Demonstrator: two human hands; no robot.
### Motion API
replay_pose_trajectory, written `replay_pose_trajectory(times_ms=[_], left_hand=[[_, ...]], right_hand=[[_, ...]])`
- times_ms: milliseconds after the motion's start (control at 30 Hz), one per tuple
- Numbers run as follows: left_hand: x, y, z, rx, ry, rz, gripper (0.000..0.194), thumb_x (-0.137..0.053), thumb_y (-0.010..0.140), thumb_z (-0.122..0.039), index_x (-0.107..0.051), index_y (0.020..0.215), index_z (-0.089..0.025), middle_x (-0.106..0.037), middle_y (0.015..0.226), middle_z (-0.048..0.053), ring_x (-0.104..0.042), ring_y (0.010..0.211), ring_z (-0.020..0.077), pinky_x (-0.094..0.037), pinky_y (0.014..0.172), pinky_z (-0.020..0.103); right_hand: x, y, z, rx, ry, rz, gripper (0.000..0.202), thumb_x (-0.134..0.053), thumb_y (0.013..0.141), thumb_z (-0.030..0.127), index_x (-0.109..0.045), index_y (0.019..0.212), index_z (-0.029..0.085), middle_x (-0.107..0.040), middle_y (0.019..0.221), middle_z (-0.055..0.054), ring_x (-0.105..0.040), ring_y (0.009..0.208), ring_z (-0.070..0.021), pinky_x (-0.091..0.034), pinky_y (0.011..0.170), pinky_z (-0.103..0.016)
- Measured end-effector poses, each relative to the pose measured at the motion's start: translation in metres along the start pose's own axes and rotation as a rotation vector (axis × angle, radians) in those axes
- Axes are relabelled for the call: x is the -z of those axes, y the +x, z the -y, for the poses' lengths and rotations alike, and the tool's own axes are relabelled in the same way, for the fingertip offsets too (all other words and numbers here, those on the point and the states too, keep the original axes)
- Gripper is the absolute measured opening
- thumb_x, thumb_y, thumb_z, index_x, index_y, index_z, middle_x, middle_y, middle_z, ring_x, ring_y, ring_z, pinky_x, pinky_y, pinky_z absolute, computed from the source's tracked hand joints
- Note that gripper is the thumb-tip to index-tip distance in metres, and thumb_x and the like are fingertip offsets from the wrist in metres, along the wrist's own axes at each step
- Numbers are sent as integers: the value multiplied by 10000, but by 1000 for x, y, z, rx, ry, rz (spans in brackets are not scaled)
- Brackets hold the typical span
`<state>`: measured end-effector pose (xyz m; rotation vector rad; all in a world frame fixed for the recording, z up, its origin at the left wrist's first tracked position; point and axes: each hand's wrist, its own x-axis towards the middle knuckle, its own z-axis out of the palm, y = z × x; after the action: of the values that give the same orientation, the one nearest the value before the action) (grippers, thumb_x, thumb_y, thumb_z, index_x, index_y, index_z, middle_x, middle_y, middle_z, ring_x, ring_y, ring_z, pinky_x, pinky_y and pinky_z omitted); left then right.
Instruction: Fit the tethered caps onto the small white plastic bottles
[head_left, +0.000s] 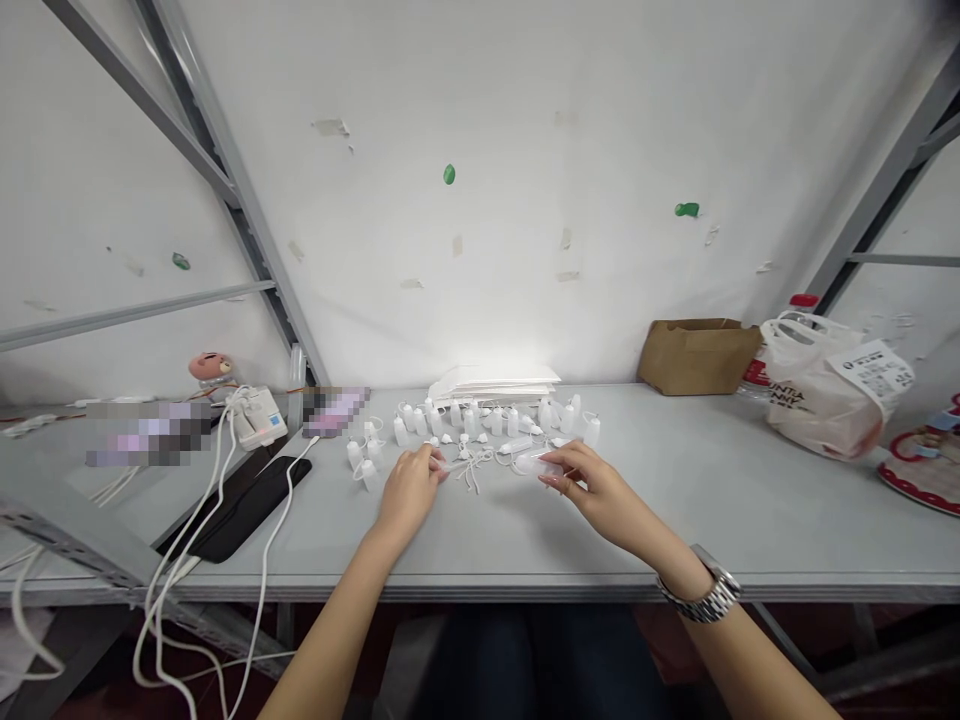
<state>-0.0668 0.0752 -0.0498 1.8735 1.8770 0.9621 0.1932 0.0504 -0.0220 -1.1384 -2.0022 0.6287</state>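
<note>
Pinched between the thumb and fingers of my right hand (581, 475) is a small translucent white bottle (531, 466), lying tilted just above the tabletop. My left hand (412, 483) is closed at the fingertips beside a pile of thin white cords (471, 465); what it grips, if anything, is too small to make out. Behind both hands stand several small white squeeze bottles (496, 422) in a loose row. More bottles (367, 474) cluster left of my left hand. One bottle (515, 446) lies on its side between the hands, near small white caps (463, 438).
Against the wall lies a stack of white sheets (495, 380). A brown cardboard box (697, 357) and a plastic bag (825, 395) stand at the right. On the left are a black power bank or phone (251, 510), white cables (217, 480) and a charger block (259, 418).
</note>
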Motion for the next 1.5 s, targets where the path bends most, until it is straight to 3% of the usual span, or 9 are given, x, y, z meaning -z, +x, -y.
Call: replay_pose_trajectory(times_ms=[167, 300, 533, 1000, 1233, 1500], left_hand=[[6, 1, -8, 50, -211, -25, 187, -577, 689, -200, -683, 843, -199, -689, 803, 79, -547, 946, 281, -373, 837, 390], [6, -4, -22, 73, -474, 90, 209, -653, 647, -333, -703, 784, -183, -718, 836, 73, -614, 806, 229, -434, 747, 332], [-2, -19, -38, 134, -752, 196, 278, -686, 629, -371, -711, 825, -176, -716, 801, 69, -611, 719, 173, -416, 620, 267], [4, -29, -49, 187, -1004, 263, 249, -694, 667, -336, -701, 861, -179, -732, 886, 79, -641, 931, 224, -398, 869, 338], [6, -36, -56, 138, -975, 244, 290, -630, 725, -405, -713, 908, -196, -712, 1003, 89, -611, 1018, 247, -410, 888, 351], [4, -40, -65, 145, -960, 151, 217, -712, 650, -334, -728, 825, -208, -729, 957, 47, -616, 988, 229, -409, 918, 343]], right_hand=[[-3, 2, 0, -17, 15, 9, 205, -490, 866, 328, -595, 1004, 219, -545, 911, -46, -561, 802, -176, -475, 746, -353], [-20, 0, 12, -39, 95, 42, 207, -503, 858, 327, -596, 988, 195, -550, 914, -55, -560, 798, -176, -471, 744, -341], [-45, -7, 27, -106, 282, 76, 246, -432, 896, 363, -553, 1010, 182, -587, 747, -16, -579, 708, -161, -455, 709, -316], [-39, -6, 29, -132, 290, 18, 268, -458, 875, 393, -553, 1002, 177, -596, 752, -16, -589, 652, -150, -477, 686, -317], [-39, -7, 26, -62, 144, -44, 217, -471, 879, 335, -539, 1022, 187, -617, 771, -30, -590, 678, -162, -481, 645, -306], [-44, -14, 28, 230, -261, -202, 150, -494, 874, 226, -505, 1011, 167, -609, 815, -58, -565, 690, -179, -458, 710, -370]])
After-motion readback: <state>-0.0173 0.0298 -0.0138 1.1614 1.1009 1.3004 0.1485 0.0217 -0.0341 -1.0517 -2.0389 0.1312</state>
